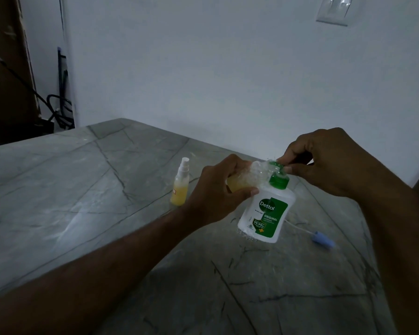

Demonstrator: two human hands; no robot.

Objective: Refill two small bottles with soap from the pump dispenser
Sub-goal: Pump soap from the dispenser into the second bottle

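A white Dettol pump dispenser (267,211) with a green top stands on the grey marble table (82,189). My right hand (329,163) is closed over its green pump head. My left hand (218,189) grips a small clear bottle (249,176) with yellow soap in it, tilted on its side, its open mouth right at the pump's nozzle. A second small bottle (180,187) with a white spray cap stands upright to the left, partly filled with yellow liquid.
A loose blue spray cap with its white dip tube (322,241) lies on the table right of the dispenser. The white wall runs close behind. Dark cables (61,110) hang at the far left beyond the table's edge.
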